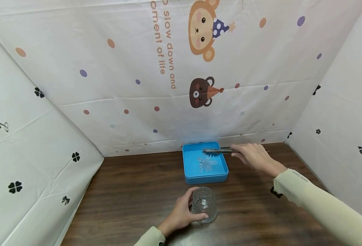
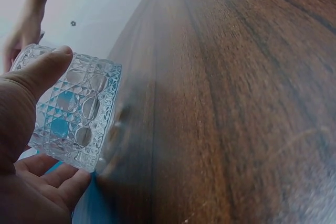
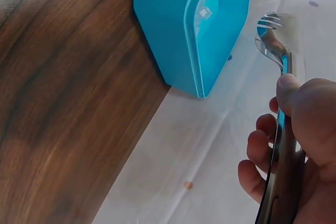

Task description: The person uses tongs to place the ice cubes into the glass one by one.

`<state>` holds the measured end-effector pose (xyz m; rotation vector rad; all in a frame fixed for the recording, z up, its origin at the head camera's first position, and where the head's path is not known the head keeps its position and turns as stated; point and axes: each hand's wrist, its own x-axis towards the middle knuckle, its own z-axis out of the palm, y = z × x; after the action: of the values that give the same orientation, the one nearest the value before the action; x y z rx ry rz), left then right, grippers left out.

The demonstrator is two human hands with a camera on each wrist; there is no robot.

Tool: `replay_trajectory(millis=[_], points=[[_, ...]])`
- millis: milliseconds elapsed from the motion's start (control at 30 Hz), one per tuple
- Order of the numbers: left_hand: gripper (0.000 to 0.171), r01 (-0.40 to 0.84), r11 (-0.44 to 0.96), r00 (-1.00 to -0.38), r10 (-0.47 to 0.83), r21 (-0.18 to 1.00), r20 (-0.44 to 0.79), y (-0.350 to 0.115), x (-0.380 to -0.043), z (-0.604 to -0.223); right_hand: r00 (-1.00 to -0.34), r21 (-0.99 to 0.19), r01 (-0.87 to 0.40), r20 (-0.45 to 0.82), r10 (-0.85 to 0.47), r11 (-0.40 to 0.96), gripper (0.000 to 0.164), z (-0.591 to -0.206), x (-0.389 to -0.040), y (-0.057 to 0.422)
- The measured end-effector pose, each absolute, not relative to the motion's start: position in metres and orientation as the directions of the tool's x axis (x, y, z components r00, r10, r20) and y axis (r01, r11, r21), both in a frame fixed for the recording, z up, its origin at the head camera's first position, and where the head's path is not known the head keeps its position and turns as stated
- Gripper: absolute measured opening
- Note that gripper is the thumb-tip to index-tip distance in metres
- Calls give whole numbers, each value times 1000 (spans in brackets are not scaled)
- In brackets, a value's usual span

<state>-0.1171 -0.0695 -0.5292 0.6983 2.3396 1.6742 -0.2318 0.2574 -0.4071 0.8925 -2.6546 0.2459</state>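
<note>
My left hand holds a clear patterned glass on the wooden table. In the left wrist view, the thumb lies along one side of the cut-pattern glass and the fingers along the other. My right hand grips a pair of metal tongs, their tips over a blue square box. Clear, ice-like pieces lie heaped inside that box. From the right wrist, the tongs show fork-like tips with nothing visible between them; thumb and fingers wrap the handle.
The dark wooden table runs up to a printed white cloth behind the box. More white cloth stands along the left side, and another cloth borders the right. The glass stands in front of the box.
</note>
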Motion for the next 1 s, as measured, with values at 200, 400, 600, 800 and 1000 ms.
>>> replay_trajectory(millis=[200,400,600,800,1000], points=[[82,273,251,-871,474,929,128,-69,-117,-530,-758,-60,-599,364,-541,799,28,-407,-227,263],[80,297,252,-868,473,921,150,-69,-117,-531,-761,-48,-593,357,-541,803,28,-404,-220,265],[80,302,252,-866,477,919,154,-68,-117,-530,-733,-36,-622,378,-566,782,26,-402,-208,266],[80,307,256,-864,480,916,155,-67,-118,-530,-668,-11,-684,410,-621,729,18,-400,-195,265],[79,313,259,-865,475,914,162,-65,-117,-528,-645,-2,-714,389,-658,700,15,-398,-184,263]])
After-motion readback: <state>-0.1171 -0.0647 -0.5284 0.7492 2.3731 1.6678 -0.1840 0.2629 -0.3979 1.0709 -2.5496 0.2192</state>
